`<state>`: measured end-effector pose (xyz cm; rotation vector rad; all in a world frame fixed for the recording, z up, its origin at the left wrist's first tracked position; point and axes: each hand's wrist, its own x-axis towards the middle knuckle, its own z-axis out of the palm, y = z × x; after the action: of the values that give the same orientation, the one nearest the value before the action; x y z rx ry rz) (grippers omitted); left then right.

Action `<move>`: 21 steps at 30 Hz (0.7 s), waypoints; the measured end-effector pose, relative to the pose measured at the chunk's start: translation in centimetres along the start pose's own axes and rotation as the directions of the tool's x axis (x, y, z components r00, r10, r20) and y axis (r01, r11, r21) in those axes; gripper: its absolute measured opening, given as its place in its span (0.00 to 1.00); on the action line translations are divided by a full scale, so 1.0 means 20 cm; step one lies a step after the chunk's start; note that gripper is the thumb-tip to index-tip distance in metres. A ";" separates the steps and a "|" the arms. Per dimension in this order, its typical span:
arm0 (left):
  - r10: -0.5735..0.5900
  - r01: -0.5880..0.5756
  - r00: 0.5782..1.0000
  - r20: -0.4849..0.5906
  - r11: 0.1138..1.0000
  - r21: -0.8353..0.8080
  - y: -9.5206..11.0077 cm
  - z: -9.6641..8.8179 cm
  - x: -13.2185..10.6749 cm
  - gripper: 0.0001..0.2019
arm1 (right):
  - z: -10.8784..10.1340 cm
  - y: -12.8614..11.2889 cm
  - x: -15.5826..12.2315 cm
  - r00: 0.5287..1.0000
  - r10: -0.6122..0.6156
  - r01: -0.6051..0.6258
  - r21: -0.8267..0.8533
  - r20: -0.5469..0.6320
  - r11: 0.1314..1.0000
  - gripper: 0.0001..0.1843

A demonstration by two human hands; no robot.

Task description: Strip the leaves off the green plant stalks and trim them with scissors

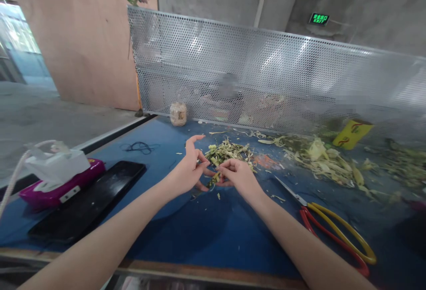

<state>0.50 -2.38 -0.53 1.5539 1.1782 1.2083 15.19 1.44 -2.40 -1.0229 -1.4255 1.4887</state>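
Note:
Over the blue tabletop (199,236), my left hand (189,170) and my right hand (240,178) meet around a small yellow-green sprig of plant (214,180). The thumb and fingertips of my right hand pinch its upper end. My left hand is closed on the sprig from the other side, its index finger raised. Fingers partly hide the piece. Just beyond them lies a loose heap of pale green plant scraps (229,150). To the right of my right hand, scissors (308,204) with one red and one yellow handle lie on the table, their tip towards the heap.
At left are a black phone (89,203), a purple block (96,170) with a white charger (58,165), and dark thread (138,147). A jar (178,114) stands before the perforated metal screen (213,54). Right hold more plant scraps (319,161) and a yellow box (352,134).

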 end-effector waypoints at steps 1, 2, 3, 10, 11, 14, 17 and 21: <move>-0.014 0.014 1.000 0.001 1.000 -0.009 0.00 0.00 0.00 0.32 | 0.00 0.00 0.00 1.000 -0.003 0.003 -0.004 0.000 1.000 0.11; -0.020 0.021 1.000 0.006 1.000 -0.012 0.00 0.00 0.00 0.32 | 0.00 0.00 0.00 1.000 -0.003 0.003 -0.005 0.006 1.000 0.12; -0.020 0.020 1.000 0.015 1.000 -0.012 0.00 0.01 0.00 0.31 | 0.00 -0.01 0.00 1.000 -0.002 0.002 -0.005 0.016 1.000 0.12; 0.030 -0.035 0.997 0.070 0.997 0.069 0.01 0.03 -0.02 0.31 | 0.01 0.00 -0.01 0.999 0.024 -0.024 -0.028 0.029 0.999 0.11; 0.033 -0.039 0.997 0.072 0.996 0.082 0.01 0.02 -0.02 0.31 | 0.01 -0.01 -0.01 0.999 0.032 -0.031 -0.031 0.032 0.999 0.11; 0.034 -0.041 0.997 0.071 0.994 0.100 0.02 0.01 -0.02 0.31 | 0.01 -0.01 -0.01 0.998 0.041 -0.039 -0.041 0.049 0.998 0.10; 0.025 -0.031 0.998 0.054 0.992 0.122 0.04 0.00 -0.02 0.30 | 0.01 -0.01 -0.01 0.997 0.042 -0.039 -0.051 0.064 0.998 0.09; 0.005 -0.026 0.997 0.082 0.967 0.254 0.08 -0.01 -0.04 0.29 | 0.03 -0.02 -0.02 0.996 0.051 -0.045 -0.082 0.074 0.996 0.08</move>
<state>0.53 -3.44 0.83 1.7874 1.3104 1.0236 14.80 0.95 -2.01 -1.0661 -1.5352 1.5296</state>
